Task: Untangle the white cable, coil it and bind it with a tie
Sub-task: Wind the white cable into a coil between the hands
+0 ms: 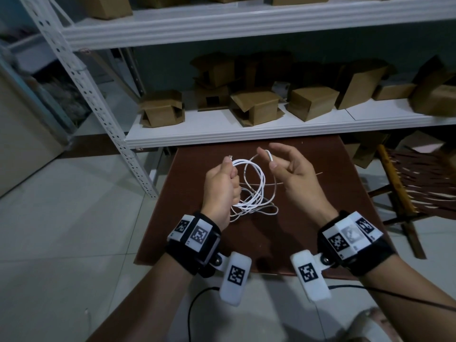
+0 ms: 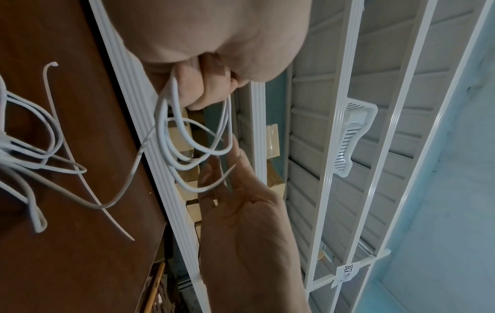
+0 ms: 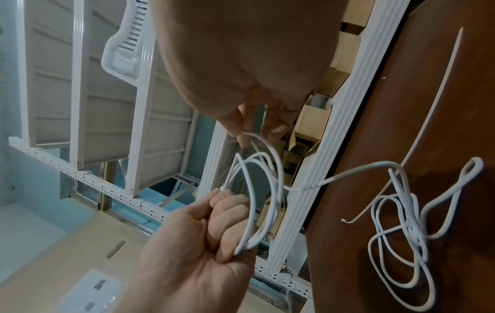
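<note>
The white cable (image 1: 251,186) is partly coiled. My left hand (image 1: 222,183) grips several loops in a fist above the brown table (image 1: 308,238). My right hand (image 1: 267,159) pinches one strand of the top loop between thumb and forefinger, its other fingers loosely spread. The remaining cable lies in a tangle (image 3: 401,233) on the table below the hands. A thin white tie (image 3: 428,105) lies loose on the table beside the tangle, and it shows as the tie (image 2: 80,180) in the left wrist view. The loops (image 2: 187,148) hang from my left fingers (image 2: 206,89).
A white metal shelf (image 1: 246,134) stands just behind the table, loaded with several brown cardboard boxes (image 1: 256,107). A wooden folding chair (image 1: 407,181) stands to the right. Pale floor tiles (image 1: 61,218) surround the table. A black wire (image 1: 394,294) trails from my right wrist.
</note>
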`<state>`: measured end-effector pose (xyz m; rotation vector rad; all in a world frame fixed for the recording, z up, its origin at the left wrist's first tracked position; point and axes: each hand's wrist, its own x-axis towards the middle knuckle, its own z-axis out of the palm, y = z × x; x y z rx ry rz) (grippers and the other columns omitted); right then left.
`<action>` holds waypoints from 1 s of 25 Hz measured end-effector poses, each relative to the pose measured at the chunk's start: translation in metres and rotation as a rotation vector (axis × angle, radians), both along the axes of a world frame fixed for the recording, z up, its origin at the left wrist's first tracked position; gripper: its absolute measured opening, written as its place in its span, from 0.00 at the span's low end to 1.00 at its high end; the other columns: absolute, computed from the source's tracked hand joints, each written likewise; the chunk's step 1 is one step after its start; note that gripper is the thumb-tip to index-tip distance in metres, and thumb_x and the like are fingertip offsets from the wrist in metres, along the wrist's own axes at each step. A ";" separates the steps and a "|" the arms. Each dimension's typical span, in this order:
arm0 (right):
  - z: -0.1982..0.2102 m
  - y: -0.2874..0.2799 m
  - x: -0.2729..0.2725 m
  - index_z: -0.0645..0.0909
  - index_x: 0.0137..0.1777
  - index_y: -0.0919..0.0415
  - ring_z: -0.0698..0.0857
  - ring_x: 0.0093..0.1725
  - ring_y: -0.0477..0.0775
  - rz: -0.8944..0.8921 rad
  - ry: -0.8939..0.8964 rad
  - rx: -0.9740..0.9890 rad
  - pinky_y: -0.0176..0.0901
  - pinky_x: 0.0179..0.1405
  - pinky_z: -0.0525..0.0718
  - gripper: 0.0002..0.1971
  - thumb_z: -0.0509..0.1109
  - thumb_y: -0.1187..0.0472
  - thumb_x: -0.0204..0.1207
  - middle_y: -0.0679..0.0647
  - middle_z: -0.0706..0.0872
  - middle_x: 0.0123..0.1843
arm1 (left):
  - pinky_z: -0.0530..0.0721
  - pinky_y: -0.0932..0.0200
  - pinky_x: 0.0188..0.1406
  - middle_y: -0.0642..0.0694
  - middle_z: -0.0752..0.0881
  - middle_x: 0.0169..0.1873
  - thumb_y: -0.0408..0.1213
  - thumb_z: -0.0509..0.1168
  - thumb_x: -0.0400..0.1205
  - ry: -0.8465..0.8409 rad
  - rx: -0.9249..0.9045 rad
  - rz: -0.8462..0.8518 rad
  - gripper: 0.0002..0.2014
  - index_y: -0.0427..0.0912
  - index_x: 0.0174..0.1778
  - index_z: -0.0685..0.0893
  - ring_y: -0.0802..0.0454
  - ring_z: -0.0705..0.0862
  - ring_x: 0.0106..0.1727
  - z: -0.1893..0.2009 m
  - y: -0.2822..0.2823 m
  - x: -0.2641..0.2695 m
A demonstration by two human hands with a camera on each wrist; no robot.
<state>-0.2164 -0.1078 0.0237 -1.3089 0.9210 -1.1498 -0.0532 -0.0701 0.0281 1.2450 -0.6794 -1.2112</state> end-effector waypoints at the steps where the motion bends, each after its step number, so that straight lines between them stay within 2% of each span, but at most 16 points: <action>1: 0.000 0.000 0.001 0.74 0.79 0.61 0.91 0.65 0.48 0.014 -0.007 0.014 0.44 0.63 0.87 0.19 0.64 0.71 0.89 0.49 0.93 0.67 | 0.53 0.68 0.13 0.54 0.63 0.20 0.47 0.54 0.95 -0.003 -0.001 -0.014 0.23 0.47 0.32 0.68 0.60 0.58 0.16 0.000 0.000 -0.001; 3: 0.000 0.001 0.004 0.75 0.80 0.61 0.90 0.68 0.49 0.041 -0.016 0.034 0.46 0.66 0.86 0.20 0.66 0.69 0.89 0.50 0.92 0.69 | 0.53 0.69 0.13 0.54 0.62 0.19 0.46 0.54 0.95 -0.001 0.001 -0.059 0.23 0.47 0.32 0.68 0.60 0.57 0.15 -0.001 0.001 -0.002; 5: -0.002 0.003 0.006 0.75 0.80 0.59 0.90 0.66 0.50 0.062 0.005 0.025 0.51 0.63 0.85 0.24 0.72 0.68 0.85 0.49 0.91 0.69 | 0.53 0.69 0.14 0.53 0.62 0.20 0.46 0.54 0.95 0.007 -0.002 -0.120 0.23 0.47 0.32 0.68 0.60 0.56 0.16 -0.001 0.002 -0.004; 8: -0.004 0.005 0.005 0.75 0.81 0.61 0.89 0.71 0.56 0.112 -0.002 0.026 0.58 0.64 0.90 0.32 0.77 0.76 0.78 0.51 0.90 0.72 | 0.53 0.69 0.13 0.53 0.62 0.21 0.46 0.54 0.95 0.012 0.003 -0.170 0.22 0.47 0.32 0.68 0.60 0.56 0.16 0.000 0.004 -0.005; 12: -0.004 0.004 0.004 0.73 0.81 0.66 0.91 0.65 0.66 0.197 -0.091 0.095 0.53 0.57 0.93 0.34 0.73 0.85 0.76 0.54 0.87 0.75 | 0.52 0.69 0.13 0.53 0.62 0.20 0.46 0.53 0.95 0.008 0.010 -0.205 0.23 0.47 0.32 0.68 0.61 0.55 0.15 0.002 0.004 -0.003; 15: -0.004 0.003 0.003 0.71 0.82 0.69 0.92 0.63 0.70 0.242 -0.094 0.111 0.55 0.63 0.89 0.35 0.71 0.87 0.75 0.57 0.87 0.76 | 0.51 0.68 0.14 0.52 0.62 0.21 0.46 0.54 0.95 -0.001 0.000 -0.188 0.23 0.47 0.32 0.68 0.61 0.56 0.15 0.002 0.004 0.001; 17: -0.004 0.003 0.005 0.70 0.82 0.68 0.91 0.65 0.68 0.253 -0.065 0.108 0.58 0.67 0.87 0.36 0.70 0.87 0.75 0.56 0.87 0.75 | 0.52 0.69 0.13 0.52 0.62 0.21 0.47 0.54 0.95 0.014 -0.005 -0.151 0.23 0.47 0.32 0.68 0.61 0.57 0.15 0.001 0.002 0.001; 19: -0.006 0.004 0.007 0.70 0.83 0.67 0.92 0.65 0.65 0.258 -0.054 0.107 0.57 0.67 0.88 0.38 0.69 0.90 0.74 0.56 0.87 0.75 | 0.52 0.69 0.12 0.52 0.63 0.19 0.47 0.53 0.95 0.037 -0.010 -0.122 0.23 0.46 0.32 0.68 0.61 0.57 0.14 0.000 0.001 -0.001; 22: -0.004 0.007 0.008 0.69 0.83 0.67 0.93 0.62 0.64 0.291 -0.072 0.112 0.52 0.56 0.93 0.39 0.63 0.93 0.73 0.56 0.86 0.77 | 0.53 0.69 0.13 0.52 0.63 0.19 0.46 0.54 0.95 0.040 -0.026 -0.098 0.23 0.46 0.32 0.69 0.60 0.57 0.15 0.000 0.002 -0.001; 25: 0.007 0.010 0.005 0.69 0.82 0.70 0.96 0.44 0.52 0.328 -0.074 0.089 0.39 0.36 0.91 0.38 0.59 0.95 0.73 0.60 0.84 0.78 | 0.55 0.68 0.13 0.51 0.62 0.22 0.46 0.54 0.95 0.010 -0.055 -0.095 0.22 0.46 0.33 0.70 0.60 0.57 0.16 0.002 0.001 0.001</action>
